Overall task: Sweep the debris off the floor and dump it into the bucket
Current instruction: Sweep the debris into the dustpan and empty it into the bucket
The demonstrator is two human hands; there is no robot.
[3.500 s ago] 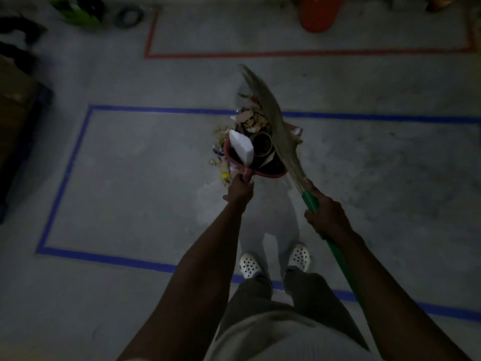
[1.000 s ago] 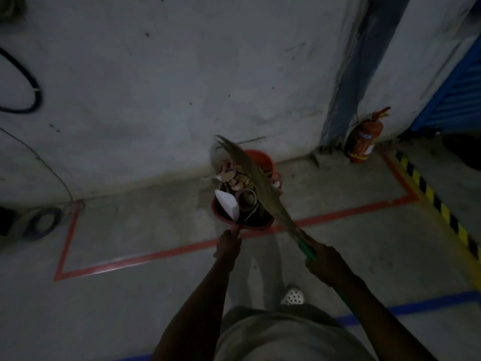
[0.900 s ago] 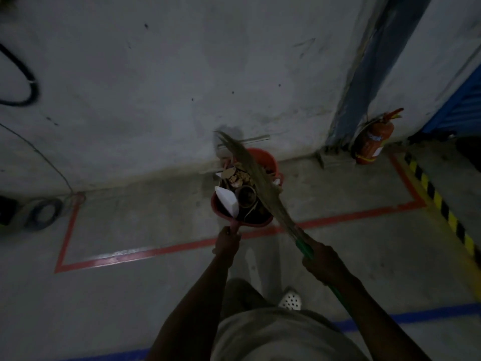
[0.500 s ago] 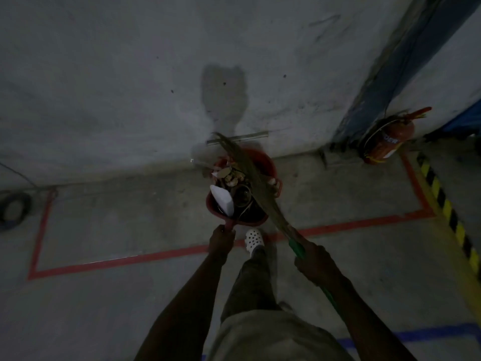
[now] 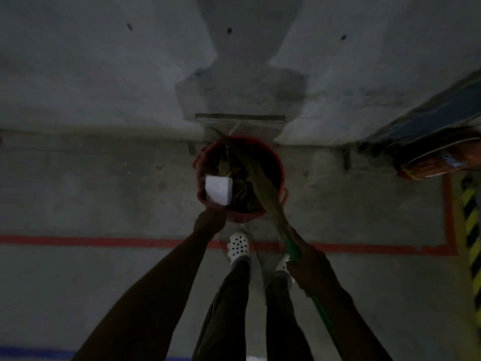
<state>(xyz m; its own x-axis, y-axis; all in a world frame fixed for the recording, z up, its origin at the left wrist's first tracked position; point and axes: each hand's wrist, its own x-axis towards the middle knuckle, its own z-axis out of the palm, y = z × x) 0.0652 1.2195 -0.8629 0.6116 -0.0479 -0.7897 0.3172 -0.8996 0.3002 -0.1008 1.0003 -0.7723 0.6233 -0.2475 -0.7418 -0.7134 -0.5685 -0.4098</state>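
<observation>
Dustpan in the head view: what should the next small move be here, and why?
Probably tip the dustpan forward with the left hand. It appears to sit over the mouth of the red bucket, loaded with debris and a white block, while the right hand lays the broom across the load, which could help push it out.

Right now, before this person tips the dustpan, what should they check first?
1. Dustpan above the bucket mouth: ok.
2. Left hand grips the dustpan handle: ok.
3. Right hand grips the broom, bristles lying across the load: ok.
4. White block sits fully inside the pan's rim: cannot tell, too dark.
5. Room left in the bucket: cannot tell, its inside is dark.
6. Feet clear of the bucket: ok, the white shoe stands short of it.
</observation>
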